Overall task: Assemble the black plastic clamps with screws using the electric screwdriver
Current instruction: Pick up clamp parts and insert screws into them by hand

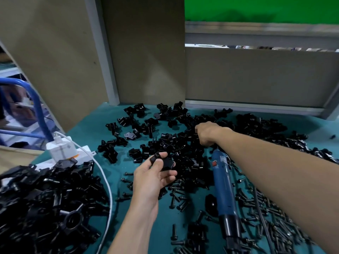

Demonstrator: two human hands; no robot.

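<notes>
My left hand (153,177) holds a black plastic clamp piece (166,164) palm up, fingers curled round it, over the teal table (110,167). My right hand (207,133) reaches forward into the spread of loose black clamp pieces (146,129), its fingers curled down among them; what they grip is hidden. The blue electric screwdriver (222,187) lies on the table under my right forearm, tip pointing away. Several black screws (176,197) are scattered around it.
A heap of black assembled parts (45,202) fills the near left. A white power adapter (61,150) with a white cable (108,189) sits beside it. Brown partition boards (146,52) stand at the back. A blue metal frame (34,99) is at far left.
</notes>
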